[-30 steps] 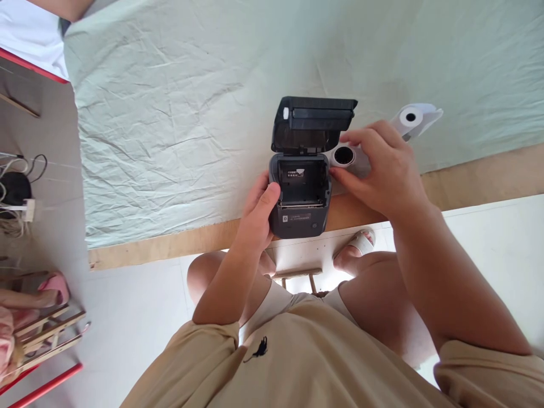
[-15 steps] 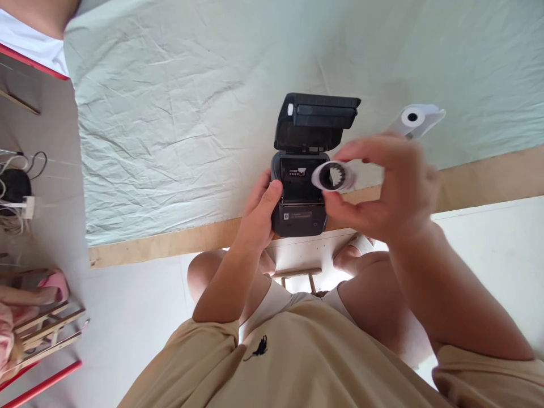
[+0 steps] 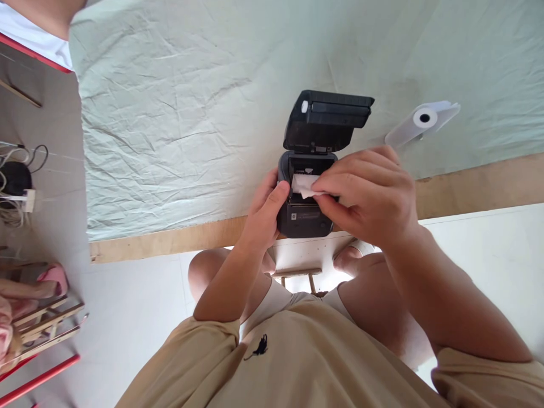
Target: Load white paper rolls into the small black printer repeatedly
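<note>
A black label printer [image 3: 305, 222] stands at the table's front edge with its lid [image 3: 327, 116] swung up. My left hand [image 3: 266, 207] is closed round the printer's left side, thumb on the rim of its bay. Over the bay, my right hand [image 3: 369, 192] pinches a small white paper roll [image 3: 302, 184], which lies sideways at the opening. The fingers hide the roll's right end. To the right, a larger white paper roll [image 3: 408, 127] with a dark core lies on the cloth, its loose end sticking out.
A pale green cloth [image 3: 178, 113] covers the table, whose wooden edge [image 3: 170, 235] shows in front. At left are tangled cables [image 3: 15, 207], a wooden chair [image 3: 46, 328] and a seated person's foot in a pink shoe [image 3: 55, 276]. Another person's arm [image 3: 51, 14] shows at the upper left.
My right hand has turned the small roll from end-on to sideways and brought it left over the printer's bay. The left hand keeps its hold; the printer has shifted slightly right in view.
</note>
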### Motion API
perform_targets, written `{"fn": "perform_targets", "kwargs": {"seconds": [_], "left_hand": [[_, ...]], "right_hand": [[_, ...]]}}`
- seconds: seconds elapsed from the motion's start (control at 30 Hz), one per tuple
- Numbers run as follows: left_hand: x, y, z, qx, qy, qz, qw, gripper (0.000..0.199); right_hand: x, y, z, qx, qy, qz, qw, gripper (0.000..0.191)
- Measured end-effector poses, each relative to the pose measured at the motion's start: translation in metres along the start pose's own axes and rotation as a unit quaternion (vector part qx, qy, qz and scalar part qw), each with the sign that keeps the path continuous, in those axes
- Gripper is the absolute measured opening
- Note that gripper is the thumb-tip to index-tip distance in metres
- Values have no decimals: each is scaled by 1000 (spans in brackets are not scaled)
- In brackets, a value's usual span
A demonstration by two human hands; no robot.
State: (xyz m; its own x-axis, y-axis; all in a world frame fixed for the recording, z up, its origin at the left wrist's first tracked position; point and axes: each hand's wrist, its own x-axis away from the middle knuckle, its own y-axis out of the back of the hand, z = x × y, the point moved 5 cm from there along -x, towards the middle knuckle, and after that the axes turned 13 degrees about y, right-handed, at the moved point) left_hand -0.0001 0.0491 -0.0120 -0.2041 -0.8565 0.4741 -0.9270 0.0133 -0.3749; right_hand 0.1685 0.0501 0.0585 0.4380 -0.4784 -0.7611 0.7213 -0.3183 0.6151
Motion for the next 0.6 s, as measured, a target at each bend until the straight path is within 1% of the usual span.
{"fn": "perform_targets", "kwargs": {"seconds": [0.07, 0.1, 0.2, 0.27, 0.33, 0.43, 0.47, 0.5, 0.6], "left_hand": [[-2, 1, 1, -4, -7, 19, 1000, 60], [-3, 2, 2, -12, -12, 28, 999, 64], [-5, 6, 4, -46, -27, 41, 998, 91], [-6, 8, 6, -72, -30, 38, 996, 101], [-6, 10, 8, -92, -32, 40, 994, 102], [-9, 14, 10, -121, -50, 55, 990, 106], [-11, 16, 12, -132, -59, 61, 988, 108], [-12, 18, 13, -144, -67, 68, 985, 110], [-14, 20, 15, -165, -82, 86, 979, 120]], "right_hand": [[2, -3, 5, -19, 16, 12, 1000, 16], [3, -4, 7, -35, 24, 17, 999, 14], [5, -6, 8, -85, 25, 12, 996, 11], [6, -4, 4, -121, 4, -8, 993, 14], [9, -1, -5, -141, -33, -58, 988, 16], [21, 2, -22, -112, -91, -150, 978, 14], [26, 1, -28, -101, -107, -162, 976, 17], [30, -2, -34, -98, -120, -159, 975, 26], [40, -15, -47, -139, -148, -102, 974, 60]]}}
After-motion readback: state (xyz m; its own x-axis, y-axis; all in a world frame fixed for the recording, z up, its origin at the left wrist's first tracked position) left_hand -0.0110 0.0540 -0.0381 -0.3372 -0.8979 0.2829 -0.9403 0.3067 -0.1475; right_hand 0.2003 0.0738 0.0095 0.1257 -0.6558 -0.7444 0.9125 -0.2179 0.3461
